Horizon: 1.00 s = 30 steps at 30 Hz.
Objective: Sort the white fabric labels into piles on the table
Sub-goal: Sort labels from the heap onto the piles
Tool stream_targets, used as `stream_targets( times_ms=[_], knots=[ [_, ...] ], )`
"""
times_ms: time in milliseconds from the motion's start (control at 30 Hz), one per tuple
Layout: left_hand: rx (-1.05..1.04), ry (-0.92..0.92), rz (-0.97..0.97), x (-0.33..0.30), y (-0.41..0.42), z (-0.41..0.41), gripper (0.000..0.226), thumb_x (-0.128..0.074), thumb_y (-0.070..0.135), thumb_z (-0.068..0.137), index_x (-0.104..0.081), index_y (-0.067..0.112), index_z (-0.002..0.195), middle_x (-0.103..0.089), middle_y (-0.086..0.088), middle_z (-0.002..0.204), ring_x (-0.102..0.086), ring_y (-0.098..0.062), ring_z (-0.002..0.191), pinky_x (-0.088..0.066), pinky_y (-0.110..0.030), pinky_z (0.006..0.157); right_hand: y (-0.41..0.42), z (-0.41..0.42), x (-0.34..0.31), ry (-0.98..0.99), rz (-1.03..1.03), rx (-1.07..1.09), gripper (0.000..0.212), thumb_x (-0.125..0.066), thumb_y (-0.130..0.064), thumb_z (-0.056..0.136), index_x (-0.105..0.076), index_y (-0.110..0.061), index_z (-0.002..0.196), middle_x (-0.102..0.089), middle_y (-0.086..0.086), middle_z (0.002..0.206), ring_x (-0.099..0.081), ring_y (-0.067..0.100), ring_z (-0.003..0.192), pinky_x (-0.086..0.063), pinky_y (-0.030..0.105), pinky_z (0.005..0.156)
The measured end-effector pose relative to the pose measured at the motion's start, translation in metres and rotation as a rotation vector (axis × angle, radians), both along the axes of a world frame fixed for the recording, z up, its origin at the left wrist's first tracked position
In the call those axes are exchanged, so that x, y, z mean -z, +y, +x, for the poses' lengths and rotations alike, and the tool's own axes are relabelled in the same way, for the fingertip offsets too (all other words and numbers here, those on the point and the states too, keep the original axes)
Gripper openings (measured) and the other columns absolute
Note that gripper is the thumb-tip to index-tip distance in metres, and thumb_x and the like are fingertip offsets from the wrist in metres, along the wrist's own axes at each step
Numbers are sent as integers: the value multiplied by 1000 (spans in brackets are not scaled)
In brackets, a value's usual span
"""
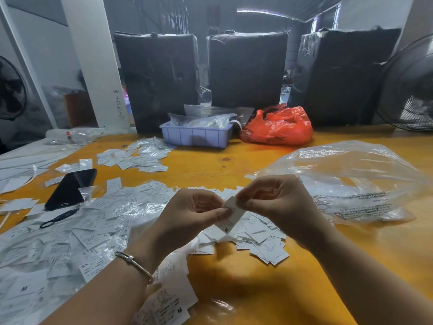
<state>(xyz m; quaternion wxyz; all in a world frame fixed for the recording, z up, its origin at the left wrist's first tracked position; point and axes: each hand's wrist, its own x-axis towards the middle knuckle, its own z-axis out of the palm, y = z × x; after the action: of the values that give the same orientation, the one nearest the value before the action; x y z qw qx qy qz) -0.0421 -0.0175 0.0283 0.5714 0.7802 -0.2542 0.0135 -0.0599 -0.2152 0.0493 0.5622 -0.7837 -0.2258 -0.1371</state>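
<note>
Your left hand and right hand both pinch one white label marked M, held up above the loose label pile on the yellow counter. Left of that pile, labels and clear film spread to the counter's edge, with a black phone among them. Right of the pile lies a clear plastic bag; nearer you, bare counter.

Looking down at an orange table. Pinching one white label marked M between left hand and right hand, above loose labels. Lying left: black phone. Lying right: clear plastic bag.
</note>
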Motion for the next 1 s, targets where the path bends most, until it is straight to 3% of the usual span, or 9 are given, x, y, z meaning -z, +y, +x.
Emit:
stream_targets(
  times_ms=[133,267,433,633,700,767,900,1000],
  knots=[
    [-4,3,6,0,0,0,26,-72,28,71,-76,5,84,-75,-6,80,-71,-21,80,-58,-30,72,4,-1,4,20,13,10,12,-75,0,73,-77,-12,75,-72,13,73,-63,44,76,-51,59,64],
    [-21,10,21,1,0,0,16,-72,21,76,-77,8,83,-75,-6,80,-71,-22,82,-58,-32,75,10,-1,7,49,-29,8,11,-74,2,75,-78,-7,81,-74,9,76,-68,35,78,-53,54,69],
    [-53,-13,29,1,2,2,5,-72,11,81,-76,11,83,-75,-3,80,-71,-17,79,-56,-25,70,6,0,6,3,-37,64,18,-72,3,75,-77,-13,81,-73,5,75,-65,32,73,-53,52,66],
    [-68,-45,28,0,2,0,21,-71,34,70,-76,16,80,-74,1,77,-70,-11,76,-54,-18,67,10,0,10,-56,-171,57,21,-65,3,76,-78,-13,79,-70,-2,74,-61,23,70,-51,41,67],
    [-83,-50,57,1,3,2,15,-73,29,74,-76,16,81,-74,2,79,-69,-11,78,-54,-19,69,8,1,10,-51,-204,66,23,-63,1,76,-78,-15,81,-69,-4,75,-61,19,71,-51,37,67],
    [-111,-75,90,1,3,2,6,-73,15,81,-76,19,85,-74,5,83,-69,-10,81,-57,-22,72,4,4,10,-62,-239,125,22,-63,-2,77,-78,-17,83,-70,-7,76,-62,14,70,-53,33,66],
    [-217,-81,82,-1,5,3,26,-66,4,86,-72,27,97,-74,4,90,-68,-10,86,-59,-32,73,-12,17,16,-49,-468,382,20,-60,-11,80,-76,-22,86,-69,-12,79,-57,3,66,-50,28,63],
    [-273,-77,127,0,8,5,26,-61,4,89,-70,28,93,-73,0,87,-68,-17,84,-57,-36,70,-22,27,23,55,-612,508,20,-58,-16,83,-71,-25,95,-67,-6,98,-59,12,89,-50,31,77]
  ],
)
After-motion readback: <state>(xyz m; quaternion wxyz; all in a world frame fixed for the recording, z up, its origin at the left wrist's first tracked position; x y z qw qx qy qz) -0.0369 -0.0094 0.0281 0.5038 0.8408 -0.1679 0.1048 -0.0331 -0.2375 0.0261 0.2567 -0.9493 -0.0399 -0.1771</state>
